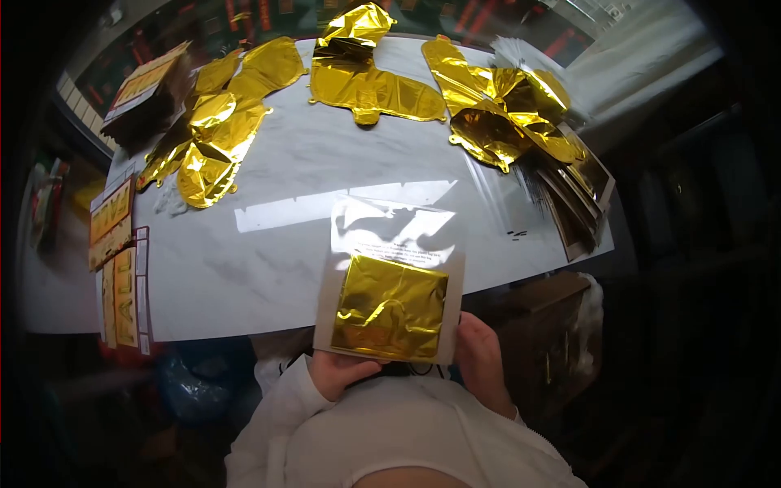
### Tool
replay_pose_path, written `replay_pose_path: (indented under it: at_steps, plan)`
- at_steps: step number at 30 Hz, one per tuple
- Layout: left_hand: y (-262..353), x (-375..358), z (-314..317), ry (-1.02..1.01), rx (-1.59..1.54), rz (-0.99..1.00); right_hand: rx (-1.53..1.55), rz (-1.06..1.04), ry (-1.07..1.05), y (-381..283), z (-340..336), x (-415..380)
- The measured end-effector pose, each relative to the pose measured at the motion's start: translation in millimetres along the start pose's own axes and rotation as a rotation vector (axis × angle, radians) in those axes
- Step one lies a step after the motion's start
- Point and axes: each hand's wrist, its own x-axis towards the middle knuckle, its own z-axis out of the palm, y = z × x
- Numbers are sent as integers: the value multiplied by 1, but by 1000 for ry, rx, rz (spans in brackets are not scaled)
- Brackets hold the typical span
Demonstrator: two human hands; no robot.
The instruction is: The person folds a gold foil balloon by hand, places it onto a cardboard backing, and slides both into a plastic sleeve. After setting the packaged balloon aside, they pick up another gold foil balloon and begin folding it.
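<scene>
A clear plastic bag (394,224) with printed text holds a folded gold foil piece (392,309) against a light backing card (327,305). My left hand (343,372) grips the bag's bottom edge near its left corner, with some fingers hidden behind it. At the lower right edge my right hand (482,358) holds the same bag, its fingertips partly behind the card. The bag is tilted up at the table's front edge, and light glares on its upper part.
On the marble-patterned table (293,179) lie gold foil balloons at the left (215,146), back middle (374,85) and right (512,106). Printed cards (122,285) line the left edge. A stack of bags (573,199) stands right. A blue plastic bag (195,382) is below.
</scene>
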Motion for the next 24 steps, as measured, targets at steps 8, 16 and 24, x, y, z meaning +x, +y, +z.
replay_pose_path:
  at_steps: [8,16,24]
  plan:
    - [-4,5,9,2,-16,-103,-58,127,-251,-3,2,5]
    - [-2,0,11,50,54,7,-56,132,-195,14,-3,4]
    - [-9,-2,-3,100,72,6,-131,89,-177,11,11,-1]
